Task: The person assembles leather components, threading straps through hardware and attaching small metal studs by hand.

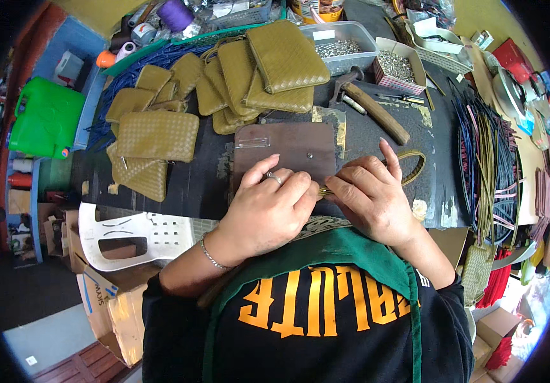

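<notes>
Close together at the bench's near edge, my two hands work on an olive strap (pixel 423 167). Its loop curves out beyond my right hand (pixel 369 196), whose thumb and forefinger pinch the strap's end, where a small gold-coloured piece shows. My left hand (pixel 267 207), with a ring on one finger, closes its fingertips against that same end; exactly what they grip is hidden. Just beyond the hands lies a flat dark brown leather-like piece (pixel 288 142) with a metal stud and a small clear strip on it.
Stacked olive woven pouches (pixel 288 54) and more pouches (pixel 157 137) lie at left and centre. A hammer (pixel 377 108) rests right of the brown piece. Behind stand a clear bin (pixel 358 38) and a box (pixel 403 80) of small metal parts. Strap bundles (pixel 489 166) hang at right.
</notes>
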Tool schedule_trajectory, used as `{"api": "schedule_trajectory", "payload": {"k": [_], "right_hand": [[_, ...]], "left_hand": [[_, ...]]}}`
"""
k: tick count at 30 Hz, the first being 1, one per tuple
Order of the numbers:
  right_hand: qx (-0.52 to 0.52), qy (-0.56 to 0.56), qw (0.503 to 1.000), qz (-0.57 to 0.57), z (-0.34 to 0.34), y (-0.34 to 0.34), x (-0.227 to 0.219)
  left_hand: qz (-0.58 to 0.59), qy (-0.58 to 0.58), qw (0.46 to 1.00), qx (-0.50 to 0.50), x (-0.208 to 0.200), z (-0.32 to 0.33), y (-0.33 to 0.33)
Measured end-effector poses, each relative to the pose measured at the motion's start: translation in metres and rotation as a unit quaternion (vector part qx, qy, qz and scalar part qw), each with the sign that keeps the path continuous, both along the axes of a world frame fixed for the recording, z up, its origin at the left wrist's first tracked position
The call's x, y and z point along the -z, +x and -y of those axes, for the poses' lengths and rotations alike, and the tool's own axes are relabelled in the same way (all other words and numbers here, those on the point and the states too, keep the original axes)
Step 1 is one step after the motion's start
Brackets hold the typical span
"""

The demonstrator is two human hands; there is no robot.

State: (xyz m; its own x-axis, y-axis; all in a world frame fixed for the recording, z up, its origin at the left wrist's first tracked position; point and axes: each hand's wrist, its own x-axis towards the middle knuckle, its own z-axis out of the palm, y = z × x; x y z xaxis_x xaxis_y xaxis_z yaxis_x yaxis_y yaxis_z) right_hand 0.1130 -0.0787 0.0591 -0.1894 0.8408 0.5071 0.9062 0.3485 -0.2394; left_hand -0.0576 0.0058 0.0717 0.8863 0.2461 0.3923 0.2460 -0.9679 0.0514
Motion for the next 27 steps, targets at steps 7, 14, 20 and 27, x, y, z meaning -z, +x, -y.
{"api": "schedule_trajectory", "payload": {"k": [7, 14, 20, 27], "right_hand": [[-0.004, 0.006, 1.0, -0.011, 0.003, -0.005, 0.006], [0.015, 0.068, 0.994, 0.079, 0.01, -0.006, 0.014], [0.025, 0.081, 0.993, 0.085, 0.009, -0.009, 0.018], [0.016, 0.092, 0.993, 0.075, 0.01, -0.007, 0.025]], "left_hand": [[0.014, 0.0, 1.0, 0.017, 0.001, 0.001, 0.0], [0.02, -0.078, 0.997, 0.004, -0.004, 0.002, -0.001], [0.038, -0.029, 0.997, 0.06, 0.004, 0.0, -0.003], [0.081, -0.026, 0.991, 0.107, 0.015, -0.002, -0.001]]}}
